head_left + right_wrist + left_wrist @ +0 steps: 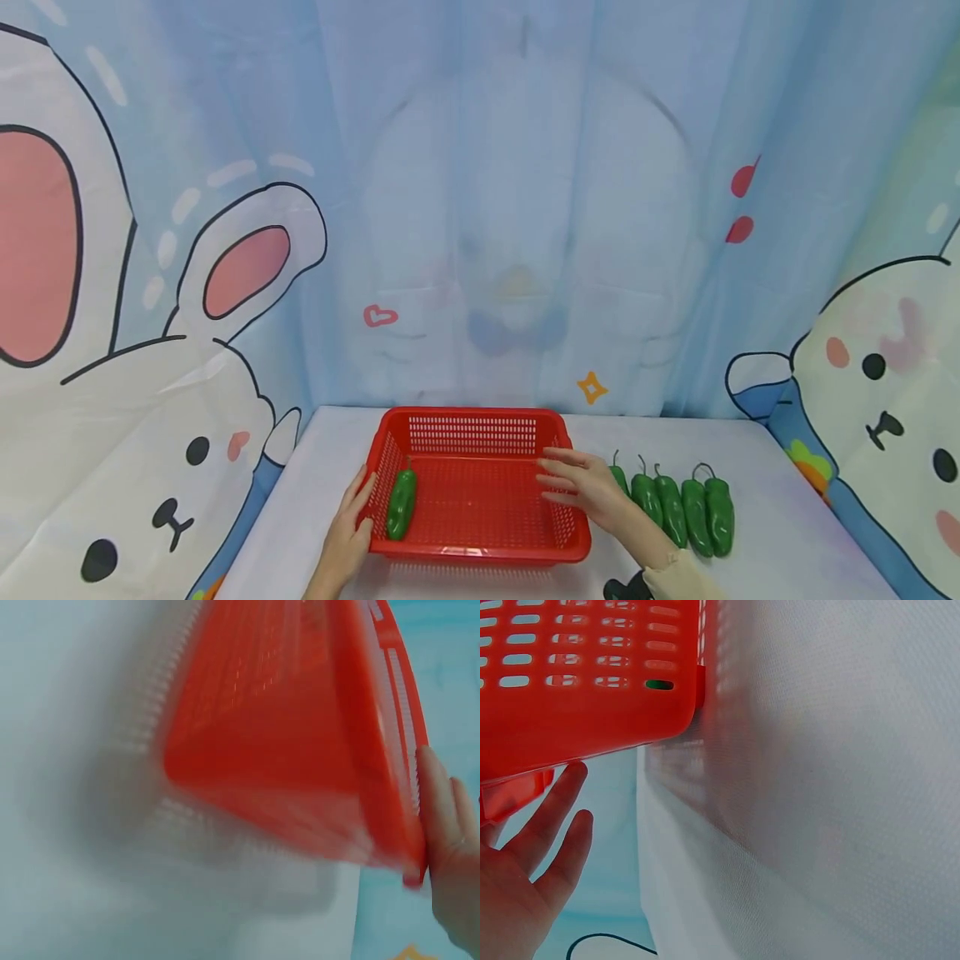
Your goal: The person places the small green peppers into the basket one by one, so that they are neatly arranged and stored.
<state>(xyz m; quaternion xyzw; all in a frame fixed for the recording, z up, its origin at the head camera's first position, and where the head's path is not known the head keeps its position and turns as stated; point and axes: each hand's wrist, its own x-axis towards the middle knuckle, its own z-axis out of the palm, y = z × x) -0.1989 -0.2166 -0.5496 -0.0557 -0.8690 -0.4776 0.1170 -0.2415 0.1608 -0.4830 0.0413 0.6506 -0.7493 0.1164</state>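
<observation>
A red plastic basket (472,552) with slotted walls stands on the white table. Inside it, along the left wall, lies one green chili pepper (401,504). My left hand (347,525) rests against the basket's left side, its fairly straight fingers touching the rim; in the left wrist view its fingertips (576,771) meet the rim from outside. Over the basket's right rim extends my right hand (588,487), fingers spread and nothing held. Several more green chili peppers (695,517) lie side by side to the right, some partly hidden by my right hand and forearm.
White cloth covers the table (787,517). Behind it hangs a pale blue curtain (525,208) with cartoon rabbits. A small dark object (626,588) shows at the bottom edge beside my right sleeve; its kind is unclear.
</observation>
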